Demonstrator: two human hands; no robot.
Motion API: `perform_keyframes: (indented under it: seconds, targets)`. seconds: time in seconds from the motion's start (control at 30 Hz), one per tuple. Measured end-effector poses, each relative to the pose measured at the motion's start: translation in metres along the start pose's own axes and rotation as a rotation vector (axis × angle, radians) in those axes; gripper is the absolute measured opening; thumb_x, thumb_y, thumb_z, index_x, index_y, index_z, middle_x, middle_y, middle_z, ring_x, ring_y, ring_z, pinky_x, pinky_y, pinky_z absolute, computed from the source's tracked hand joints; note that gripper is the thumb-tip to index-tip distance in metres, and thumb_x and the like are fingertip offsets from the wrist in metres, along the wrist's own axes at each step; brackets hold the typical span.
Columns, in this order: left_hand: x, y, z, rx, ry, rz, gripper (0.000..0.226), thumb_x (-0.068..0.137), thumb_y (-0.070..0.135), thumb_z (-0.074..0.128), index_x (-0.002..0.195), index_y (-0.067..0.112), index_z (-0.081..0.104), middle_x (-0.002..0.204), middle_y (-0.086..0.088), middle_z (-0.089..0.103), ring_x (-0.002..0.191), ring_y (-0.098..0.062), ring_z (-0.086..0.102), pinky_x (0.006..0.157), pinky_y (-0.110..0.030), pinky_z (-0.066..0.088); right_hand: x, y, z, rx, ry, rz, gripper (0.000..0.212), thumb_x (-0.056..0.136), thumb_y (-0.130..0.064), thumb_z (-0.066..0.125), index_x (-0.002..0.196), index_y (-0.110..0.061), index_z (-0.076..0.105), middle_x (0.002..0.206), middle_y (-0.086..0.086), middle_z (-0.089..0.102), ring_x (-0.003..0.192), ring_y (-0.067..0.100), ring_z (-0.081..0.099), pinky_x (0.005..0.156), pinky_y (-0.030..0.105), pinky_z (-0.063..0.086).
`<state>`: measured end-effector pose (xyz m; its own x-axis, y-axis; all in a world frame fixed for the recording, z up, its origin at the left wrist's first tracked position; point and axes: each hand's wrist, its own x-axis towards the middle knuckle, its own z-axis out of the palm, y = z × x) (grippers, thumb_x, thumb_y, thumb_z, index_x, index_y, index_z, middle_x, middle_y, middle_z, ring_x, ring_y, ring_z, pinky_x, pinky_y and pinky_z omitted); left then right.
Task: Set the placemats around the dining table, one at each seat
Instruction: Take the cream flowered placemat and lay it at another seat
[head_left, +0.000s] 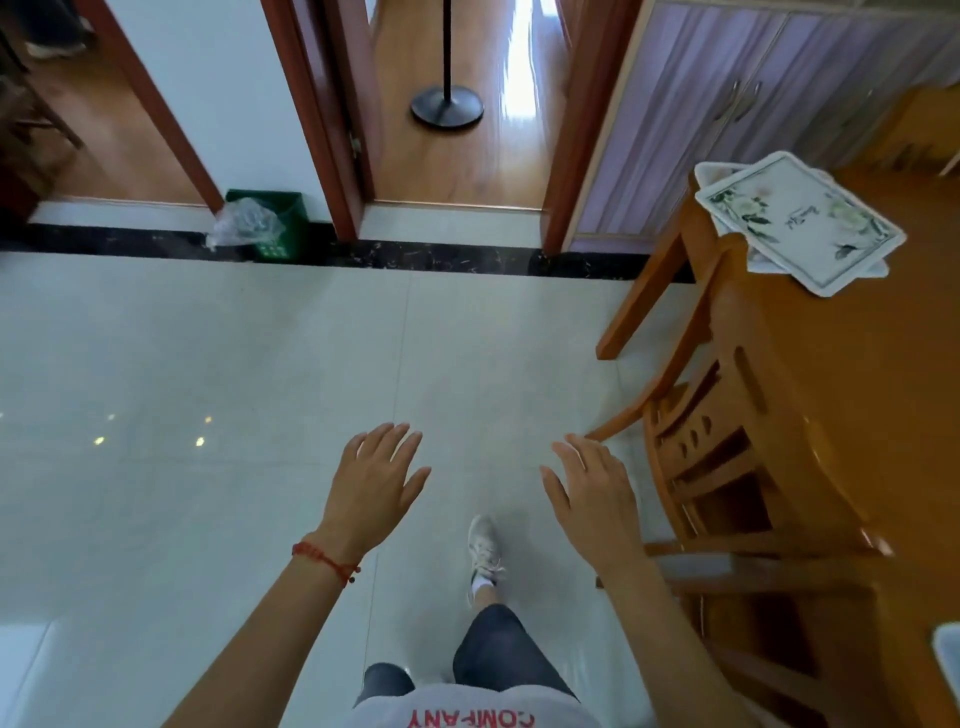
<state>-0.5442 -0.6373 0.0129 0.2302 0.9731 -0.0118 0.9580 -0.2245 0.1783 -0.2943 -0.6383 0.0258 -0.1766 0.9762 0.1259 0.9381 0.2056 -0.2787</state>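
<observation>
I see white placemats (800, 223) with a thin dark border line and green leaves around pale flowers, stacked on an orange-brown wooden bench (883, 364). The chair (727, 457) matches that orange-brown wood. The floor (208, 364) is pale grey-white tile, edged by a black marbled strip (441, 257). A green bin (272, 223) holds clear plastic. My left wrist wears a red cord bracelet (326, 561). The cabinet (727, 104) is lilac with streaks.

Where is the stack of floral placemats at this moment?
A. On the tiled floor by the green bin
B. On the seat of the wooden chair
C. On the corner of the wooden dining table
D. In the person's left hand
C: the placemats lie stacked on the dining table corner, while the left hand and right hand are open and empty.
</observation>
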Motion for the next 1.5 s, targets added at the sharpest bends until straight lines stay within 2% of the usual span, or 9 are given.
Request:
perform_keyframes:
  seconds: [0.47,0.93,1.27,1.5]
  targets:
    - [0.259,-0.023,-0.030,0.033,0.000,0.044,0.070,0.097,0.047,0.009,0.108,0.007,0.065,0.108,-0.013,0.069,0.100,-0.030,0.065,0.084,-0.045,0.051,0.238,0.071,-0.011,-0.019,0.051,0.024,0.066,0.096,-0.047,0.012,0.102,-0.010,0.065,0.103,0.009,0.069,0.095,0.024,0.066,0.081,0.035,0.053]
    - [0.530,-0.075,-0.043,-0.004,-0.016,0.244,0.067,0.096,0.047,0.012,0.108,0.007,0.065,0.109,-0.013,0.068,0.102,-0.031,0.064,0.086,-0.043,0.051,0.459,0.112,0.011,-0.063,0.118,0.211,0.065,0.097,-0.044,0.014,0.098,-0.008,0.068,0.099,0.010,0.071,0.091,0.025,0.068,0.079,0.036,0.054]
    - [0.663,-0.066,-0.039,0.009,-0.104,0.361,0.067,0.096,0.047,0.011,0.109,0.008,0.065,0.111,-0.012,0.068,0.105,-0.031,0.063,0.090,-0.043,0.049,0.545,0.163,0.010,-0.052,0.109,0.381,0.062,0.096,-0.046,0.018,0.100,-0.009,0.068,0.101,0.010,0.070,0.091,0.023,0.067,0.077,0.031,0.055]
    - [0.752,-0.021,-0.026,0.002,-0.131,0.424,0.066,0.096,0.048,0.013,0.113,0.009,0.063,0.114,-0.011,0.067,0.108,-0.031,0.061,0.091,-0.045,0.050,0.591,0.228,0.002,-0.039,0.110,0.482,0.064,0.097,-0.046,0.012,0.100,-0.010,0.066,0.103,0.010,0.068,0.089,0.024,0.067,0.071,0.031,0.055]
